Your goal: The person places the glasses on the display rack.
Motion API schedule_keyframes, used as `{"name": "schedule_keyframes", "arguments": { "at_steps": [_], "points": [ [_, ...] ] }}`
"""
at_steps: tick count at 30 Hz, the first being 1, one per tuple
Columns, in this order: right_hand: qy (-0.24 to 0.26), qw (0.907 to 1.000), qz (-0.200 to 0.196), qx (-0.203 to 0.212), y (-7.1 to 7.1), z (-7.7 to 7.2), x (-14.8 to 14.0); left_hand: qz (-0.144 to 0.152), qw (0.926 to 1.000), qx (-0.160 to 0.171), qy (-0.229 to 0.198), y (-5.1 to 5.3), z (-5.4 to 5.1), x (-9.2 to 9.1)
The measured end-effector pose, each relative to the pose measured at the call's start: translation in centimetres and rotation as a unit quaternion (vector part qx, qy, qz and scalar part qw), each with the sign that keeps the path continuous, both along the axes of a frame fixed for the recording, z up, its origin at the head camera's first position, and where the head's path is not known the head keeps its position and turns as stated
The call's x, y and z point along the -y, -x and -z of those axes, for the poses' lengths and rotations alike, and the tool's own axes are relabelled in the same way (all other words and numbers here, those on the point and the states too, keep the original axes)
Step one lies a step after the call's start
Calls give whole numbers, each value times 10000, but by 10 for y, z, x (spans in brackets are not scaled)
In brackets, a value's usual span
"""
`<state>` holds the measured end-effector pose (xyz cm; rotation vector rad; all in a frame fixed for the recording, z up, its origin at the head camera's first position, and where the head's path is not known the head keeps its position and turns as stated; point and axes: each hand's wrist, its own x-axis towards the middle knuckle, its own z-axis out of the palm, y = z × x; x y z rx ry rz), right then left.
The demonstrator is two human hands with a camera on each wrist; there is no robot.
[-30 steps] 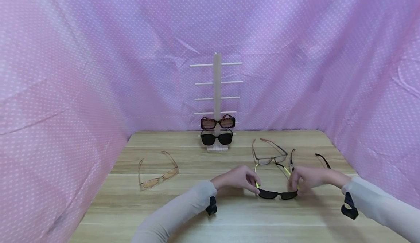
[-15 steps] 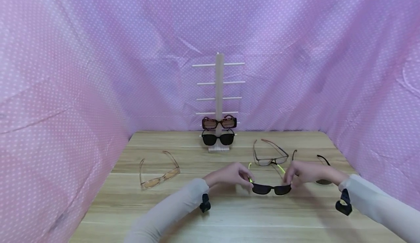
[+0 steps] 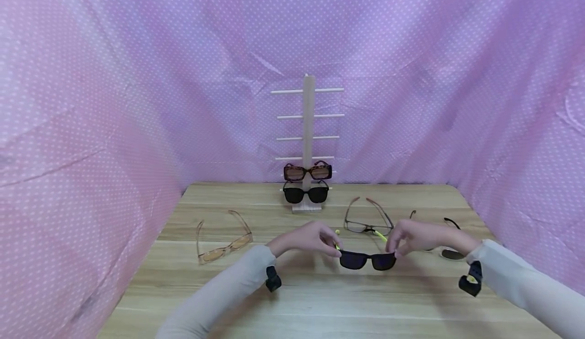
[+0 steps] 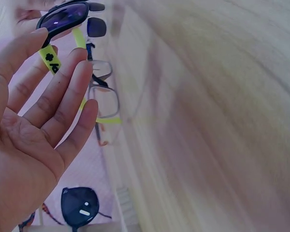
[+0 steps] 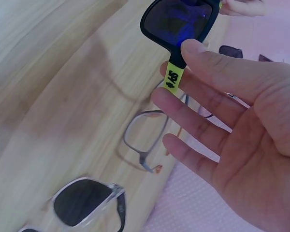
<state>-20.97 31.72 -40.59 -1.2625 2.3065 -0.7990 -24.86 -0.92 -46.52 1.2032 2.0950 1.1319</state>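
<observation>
Both hands hold one pair of black-framed sunglasses [image 3: 367, 260] with yellow-green temples, raised over the wooden table. The left hand [image 3: 311, 239] pinches the frame's left corner in the head view; in the left wrist view that hand [image 4: 43, 111] has its thumb on the corner and fingers behind the yellow temple [image 4: 50, 59]. At the other corner, the right hand [image 3: 418, 236] pinches likewise; in the right wrist view the thumb of this hand [image 5: 232, 116] lies by the dark lens [image 5: 176, 21]. Just behind are thin-framed glasses [image 3: 355, 226], partly overlapped in view by a yellow temple.
A wooden stand [image 3: 308, 120] with several white rods is at the table's back, bearing tortoiseshell sunglasses [image 3: 295, 173] and black sunglasses [image 3: 294, 195] low down. Amber-lensed glasses [image 3: 213, 254] lie on the left. Dark-lensed glasses [image 3: 452, 254] lie partly behind the right hand.
Both hands have moved left with the sunglasses, which now appear higher, their lenses facing the head camera more. The thin-framed glasses behind have shifted slightly left.
</observation>
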Motion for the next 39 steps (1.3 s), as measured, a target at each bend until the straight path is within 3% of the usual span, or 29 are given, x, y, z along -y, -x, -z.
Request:
{"name": "schedule_keyframes", "arguments": {
  "at_steps": [7, 16, 25, 29, 39],
  "points": [
    [-246, 9996, 75, 80, 1, -7, 7, 26, 10000, 27, 8, 1, -12, 13],
    [-359, 9991, 4, 203, 0, -10, 12, 207, 9998, -30, 8, 1, -16, 17],
    [-383, 9992, 142, -47, -1, -26, 18, 146, 9998, -37, 86, 3, -29, 24],
    [-329, 9989, 242, -207, 3, -35, 22, 115, 9999, 31, -50, 6, -38, 29],
    [-279, 9957, 496, -733, 11, -65, 29, -211, 9954, -536, -761, 13, -65, 46]
  ]
}}
